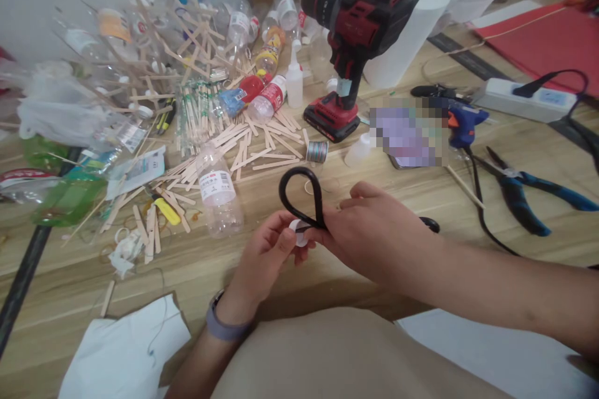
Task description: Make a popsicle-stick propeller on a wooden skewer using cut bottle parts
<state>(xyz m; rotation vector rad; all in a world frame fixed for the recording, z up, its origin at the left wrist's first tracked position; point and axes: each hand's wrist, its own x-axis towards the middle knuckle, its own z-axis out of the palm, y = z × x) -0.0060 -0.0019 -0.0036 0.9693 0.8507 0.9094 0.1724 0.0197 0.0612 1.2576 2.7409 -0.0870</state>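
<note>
Between the thumb and fingers of my left hand (276, 243) is a small white bottle cap (297, 224). My right hand (369, 224) is closed around black-handled scissors (321, 199); one large handle loop rises beside the fingers, and another black curved part shows past the wrist side. A dark blade lies against the cap's face. How deep it goes I cannot tell. Just beyond the hands lie a thread spool (317, 151) and a small translucent bottle (358, 151). A clear plastic bottle (218, 193) stands left of my left hand.
A red-black cordless drill (349, 50) stands behind the hands. Blue-handled pliers (524, 193), a blue glue gun (463, 121) and a power strip (524, 100) lie right. Wooden sticks (243, 149), a yellow cutter (167, 209) and several bottles crowd the left. White paper (126, 349) lies front left.
</note>
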